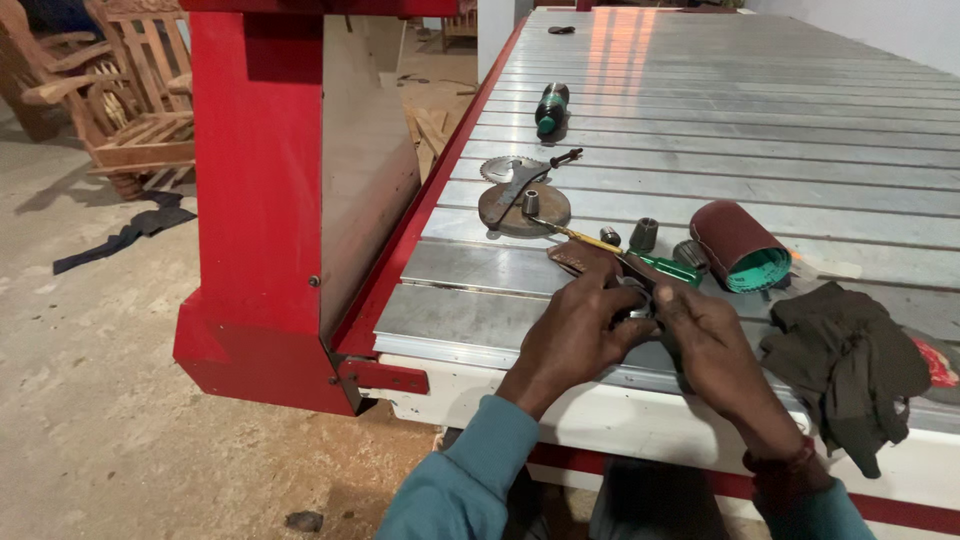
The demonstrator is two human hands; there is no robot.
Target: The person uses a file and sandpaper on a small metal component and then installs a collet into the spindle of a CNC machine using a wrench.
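Observation:
Both my hands meet over the front edge of a ribbed metal machine bed (800,110). My left hand (575,330) and my right hand (705,340) close together around a small dark metal part (636,303), mostly hidden by my fingers. Just beyond my fingers lies a green-handled screwdriver (660,266) with a yellowish shaft. Small metal collets (643,234) and nuts stand close behind it. A round metal disc (522,208) with a small sleeve on it and a toothed saw blade (500,168) lie further back left.
A roll of red-brown sandpaper with a green inside (740,245) lies right of the hands. A dark crumpled rag (850,365) sits at the right front. A green-and-black cylinder (550,108) lies further up the bed. A red gantry column (255,190) stands left; wooden chairs (130,90) behind.

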